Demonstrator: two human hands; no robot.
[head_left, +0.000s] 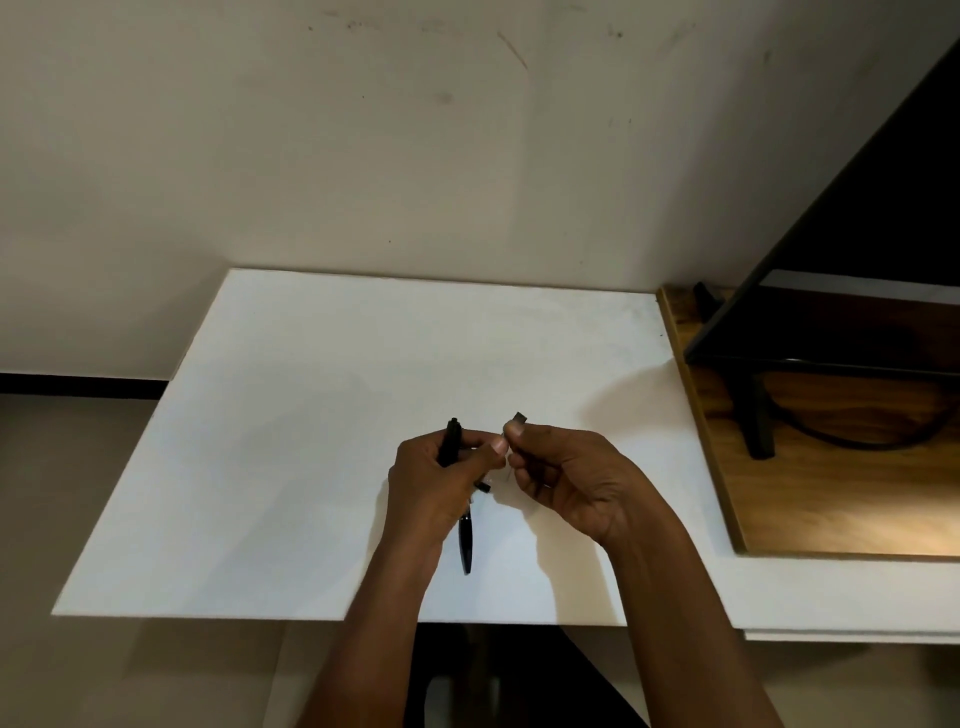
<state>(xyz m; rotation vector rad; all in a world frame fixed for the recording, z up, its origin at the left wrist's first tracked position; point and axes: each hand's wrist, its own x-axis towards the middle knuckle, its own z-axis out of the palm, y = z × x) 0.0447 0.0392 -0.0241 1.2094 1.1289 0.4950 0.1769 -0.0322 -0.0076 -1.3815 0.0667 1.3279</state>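
Observation:
My left hand (439, 483) is curled round a black pen barrel (451, 439) whose end sticks up above the fist. My right hand (566, 478) pinches a small dark pen part (518, 418) between thumb and forefinger, with a thin piece hanging below the fingertips. The two hands almost touch, thumb to thumb, above the white table (311, 441). Another black pen piece (466, 543) lies on the table under my left wrist, pointing towards me. A small black bit (484, 487) shows just below my left fingers.
A wooden board (831, 483) lies at the table's right side, carrying a black monitor stand (758, 415) and cable. A dark screen (857, 208) leans over it. A pale wall stands behind the table, and the floor shows at left.

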